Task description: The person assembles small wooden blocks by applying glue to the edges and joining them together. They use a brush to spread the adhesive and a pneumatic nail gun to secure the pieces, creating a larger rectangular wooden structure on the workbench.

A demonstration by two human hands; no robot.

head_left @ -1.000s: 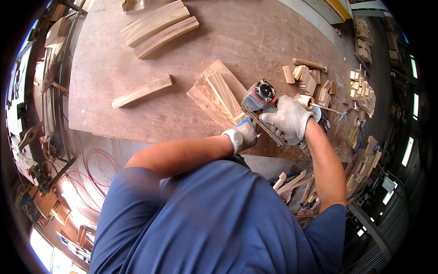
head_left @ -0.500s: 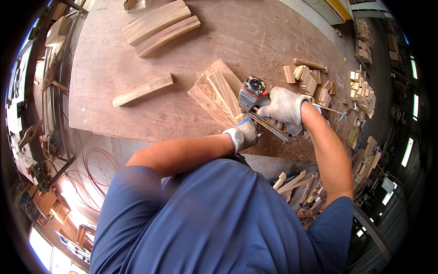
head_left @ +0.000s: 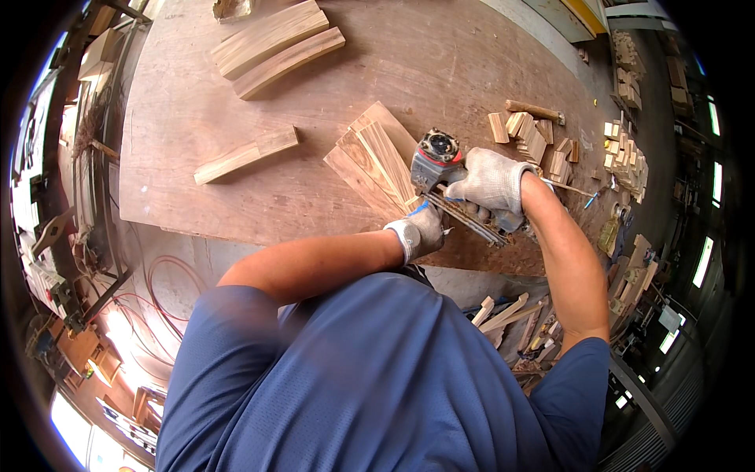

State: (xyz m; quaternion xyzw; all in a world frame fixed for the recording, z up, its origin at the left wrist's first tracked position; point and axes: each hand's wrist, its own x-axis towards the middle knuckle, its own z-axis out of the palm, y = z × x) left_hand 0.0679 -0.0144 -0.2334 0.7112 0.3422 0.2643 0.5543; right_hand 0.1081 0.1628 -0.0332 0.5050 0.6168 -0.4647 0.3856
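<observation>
My right hand, in a pale knit work glove, is closed round the handle of a grey and red nail gun. The gun's dark nail magazine slants down to the right, below that hand. My left hand, gloved with a blue patch at the fingers, grips the near end of a narrow wooden strip, close by the gun's nose. Flat wooden boards lie fanned out under the strip. The gun partly hides the left fingertips and the boards' near ends.
All this is on a large wooden worktable. Curved wooden pieces lie at the far left, a joined strip nearer. To the right are small blocks and a hammer. Offcuts and hoses are below the table edge.
</observation>
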